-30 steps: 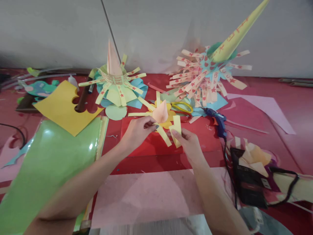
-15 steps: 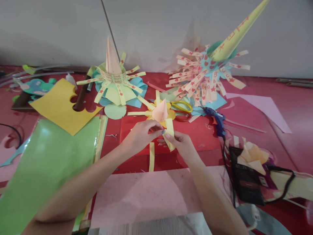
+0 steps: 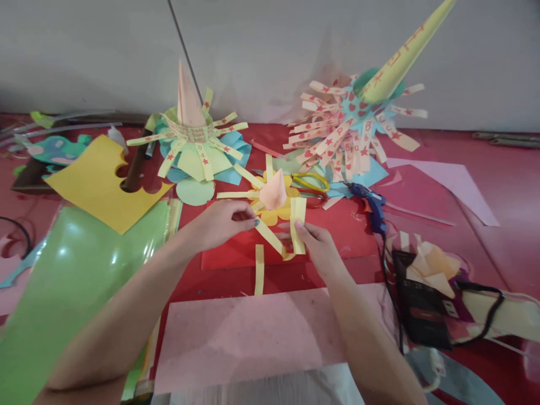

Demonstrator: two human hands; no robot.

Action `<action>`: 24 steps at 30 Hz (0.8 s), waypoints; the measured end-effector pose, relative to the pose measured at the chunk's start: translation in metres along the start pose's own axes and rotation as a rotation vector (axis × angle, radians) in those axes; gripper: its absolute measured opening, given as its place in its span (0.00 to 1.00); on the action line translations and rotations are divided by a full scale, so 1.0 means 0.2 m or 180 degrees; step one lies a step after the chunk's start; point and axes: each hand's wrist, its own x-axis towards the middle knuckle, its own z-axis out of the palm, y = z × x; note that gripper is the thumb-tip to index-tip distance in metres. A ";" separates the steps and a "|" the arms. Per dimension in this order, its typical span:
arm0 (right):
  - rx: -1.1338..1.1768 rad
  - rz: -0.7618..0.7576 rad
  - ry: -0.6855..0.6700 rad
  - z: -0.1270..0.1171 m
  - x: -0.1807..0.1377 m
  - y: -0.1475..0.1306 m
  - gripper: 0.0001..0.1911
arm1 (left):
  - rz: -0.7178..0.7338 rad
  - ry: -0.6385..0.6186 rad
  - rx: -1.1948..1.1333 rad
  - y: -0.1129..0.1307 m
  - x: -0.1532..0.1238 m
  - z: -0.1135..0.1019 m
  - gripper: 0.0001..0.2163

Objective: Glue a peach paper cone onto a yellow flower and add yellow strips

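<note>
My left hand (image 3: 223, 225) is closed, its thumb and finger pinching the upper end of a pale yellow paper strip (image 3: 270, 238). That strip slants down toward my right hand (image 3: 316, 242), which is closed around several more pale yellow paper strips (image 3: 298, 216), thumb on top. Just beyond both hands lies an orange paper flower (image 3: 272, 217) with a pale pink paper cone (image 3: 273, 190) on it and yellow strips sticking out from it. One loose yellow strip (image 3: 259, 270) lies on the red surface below the hands.
Scissors (image 3: 312, 181) and a blue glue gun (image 3: 371, 205) lie right of the flower. Two cone-topped paper crafts (image 3: 192, 135) (image 3: 363, 118) stand by the wall. Green sheets (image 3: 88, 281) are at left, pink paper (image 3: 248, 337) in front, a black box (image 3: 422, 309) at right.
My left hand has moved left, drawing one strip end away from the strips in my right hand. The right hand's strips now stand more upright.
</note>
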 end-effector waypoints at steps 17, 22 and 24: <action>0.0436 0.0055 -0.0112 0.03 -0.01 0.01 0.19 | -0.0013 -0.0153 -0.1307 0.02 0.03 0.07 0.07; 0.0687 -0.0142 0.0088 0.05 -0.02 0.00 0.21 | 0.0377 -0.0724 -0.1425 0.03 0.00 0.20 0.11; 0.0665 -0.0183 0.0165 0.05 -0.02 -0.01 0.23 | 0.0352 -0.0858 -0.1401 0.04 -0.01 0.23 0.14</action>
